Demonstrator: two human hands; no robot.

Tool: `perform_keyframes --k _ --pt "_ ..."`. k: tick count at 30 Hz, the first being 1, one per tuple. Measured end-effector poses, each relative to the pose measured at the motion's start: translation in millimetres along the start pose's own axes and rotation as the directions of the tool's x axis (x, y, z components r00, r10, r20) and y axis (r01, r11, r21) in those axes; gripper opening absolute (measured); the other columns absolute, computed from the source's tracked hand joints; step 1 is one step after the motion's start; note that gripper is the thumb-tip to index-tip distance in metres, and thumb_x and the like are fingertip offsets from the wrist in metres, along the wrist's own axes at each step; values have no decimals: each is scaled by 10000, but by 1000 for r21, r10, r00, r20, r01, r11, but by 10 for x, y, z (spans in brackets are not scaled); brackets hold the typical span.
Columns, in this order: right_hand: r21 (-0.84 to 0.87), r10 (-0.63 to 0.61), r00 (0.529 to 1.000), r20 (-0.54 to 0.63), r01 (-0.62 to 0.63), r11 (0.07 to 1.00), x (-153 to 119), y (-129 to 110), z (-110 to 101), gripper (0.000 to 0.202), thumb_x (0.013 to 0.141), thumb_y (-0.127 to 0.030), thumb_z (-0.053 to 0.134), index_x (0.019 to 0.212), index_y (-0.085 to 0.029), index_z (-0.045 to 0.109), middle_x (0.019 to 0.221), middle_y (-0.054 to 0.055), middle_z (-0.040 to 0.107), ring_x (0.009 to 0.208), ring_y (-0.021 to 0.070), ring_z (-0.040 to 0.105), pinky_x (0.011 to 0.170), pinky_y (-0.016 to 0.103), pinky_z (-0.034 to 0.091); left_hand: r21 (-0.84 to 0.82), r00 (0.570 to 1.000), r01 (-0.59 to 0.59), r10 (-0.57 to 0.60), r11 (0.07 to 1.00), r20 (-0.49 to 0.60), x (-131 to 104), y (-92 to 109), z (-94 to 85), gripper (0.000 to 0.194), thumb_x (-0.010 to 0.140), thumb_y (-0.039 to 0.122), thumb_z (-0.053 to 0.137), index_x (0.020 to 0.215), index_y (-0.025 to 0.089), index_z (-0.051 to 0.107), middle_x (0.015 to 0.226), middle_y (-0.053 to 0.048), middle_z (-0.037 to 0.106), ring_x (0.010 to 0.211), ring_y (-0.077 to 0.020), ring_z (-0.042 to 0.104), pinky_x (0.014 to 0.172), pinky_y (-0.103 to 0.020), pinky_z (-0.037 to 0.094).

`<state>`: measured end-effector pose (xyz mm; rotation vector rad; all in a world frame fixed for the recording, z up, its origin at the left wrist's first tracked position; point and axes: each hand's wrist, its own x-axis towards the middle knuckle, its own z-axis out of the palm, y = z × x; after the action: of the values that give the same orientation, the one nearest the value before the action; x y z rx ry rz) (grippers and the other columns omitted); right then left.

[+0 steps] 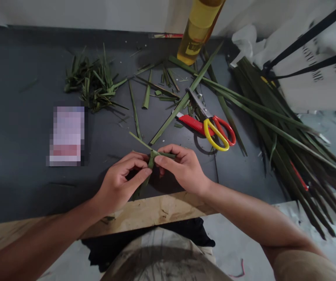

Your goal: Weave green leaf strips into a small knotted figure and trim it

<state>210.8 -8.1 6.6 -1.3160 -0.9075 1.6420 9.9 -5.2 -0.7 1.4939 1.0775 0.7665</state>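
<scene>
Near the front edge of the dark table, both hands meet around a folded green leaf strip. My left hand pinches its lower part between thumb and fingers. On the right side, my right hand grips the folded top with thumb and bent fingers. One thin end of the strip points up and left, another sticks out to the right over my right fingers, and a wider tail hangs below my left thumb. The fingertips cover part of the fold.
Scissors with yellow and red handles lie over a red cutter. Further objects are leaf scraps, a green leaf pile, a blurred-out phone-like rectangle, a yellow bottle, long leaves and a white bag.
</scene>
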Motion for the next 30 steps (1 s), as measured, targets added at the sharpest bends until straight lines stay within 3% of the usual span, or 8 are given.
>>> perform_keyframes --k 10,14,19,25,30 --pt "22 31 999 34 -32 999 9 -43 -18 395 732 -504 910 842 -187 700 583 -48 647 519 102 566 536 246 461 17 999 -34 33 999 22 -30 -21 12 106 975 210 689 881 241 726 955 4 684 877 -137 657 806 -233 502" --pt "64 25 1000 -18 -24 998 1 -12 12 396 718 -499 914 836 -189 698 635 -42 674 523 97 578 529 245 481 35 999 -21 19 999 36 -2 21 14 206 1001 209 641 805 232 700 949 1 685 874 -140 654 839 -241 507" --pt "126 20 999 -43 -14 992 9 25 50 326 757 -444 883 817 -188 692 639 -46 671 522 90 587 536 241 489 27 999 -2 2 1000 34 22 35 32 198 998 218 641 811 230 704 977 -10 693 891 -148 661 867 -254 513" --pt "184 32 999 8 -33 982 25 -22 28 317 745 -427 894 803 -186 695 634 -45 671 510 94 585 526 247 510 27 1000 2 -2 1000 20 -1 20 18 200 991 240 654 803 231 721 973 -16 705 892 -151 672 850 -253 517" --pt "180 -31 998 -49 39 983 50 -67 -43 290 760 -397 887 791 -188 688 635 -48 667 501 89 580 518 241 494 30 999 30 -31 999 25 -6 18 -22 191 975 272 678 797 226 730 1034 -42 722 929 -165 696 859 -264 518"
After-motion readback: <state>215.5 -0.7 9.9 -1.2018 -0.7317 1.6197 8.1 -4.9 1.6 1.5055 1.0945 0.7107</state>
